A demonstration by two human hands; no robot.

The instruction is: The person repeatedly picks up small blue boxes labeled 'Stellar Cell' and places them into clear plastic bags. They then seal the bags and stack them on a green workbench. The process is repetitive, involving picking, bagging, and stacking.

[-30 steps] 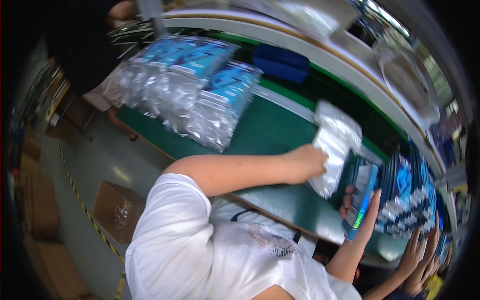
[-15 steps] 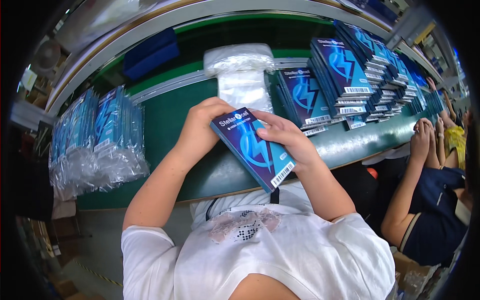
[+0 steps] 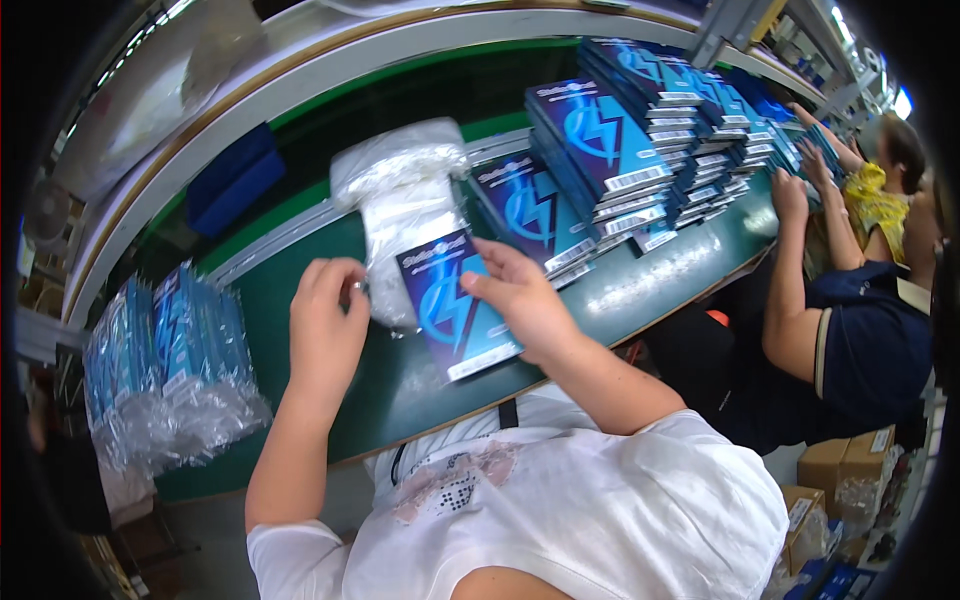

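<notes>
My right hand (image 3: 520,300) grips a flat blue and purple battery box (image 3: 455,310) by its right edge, thumb on the front face. The box is tilted slightly, its barcode strip toward me. Behind it on the bench lies a pile of clear plastic bags (image 3: 405,215), partly covered by the box. My left hand (image 3: 328,315) is off the box, at the left side of the bags. Its thumb and fingers are curled together by the bags' edge; whatever they pinch is too small to make out.
Stacks of the same boxes (image 3: 600,130) stand at the back right. Bagged boxes (image 3: 185,340) stand in rows at the left. A blue bin (image 3: 235,180) sits at the back left. Two co-workers sit to the right, one in a dark shirt (image 3: 865,330). The green bench (image 3: 300,400) has a front edge near me.
My left hand has let go of the box and moved left to the bags' edge. My right hand keeps the box, now more upright. The view has turned to the right.
</notes>
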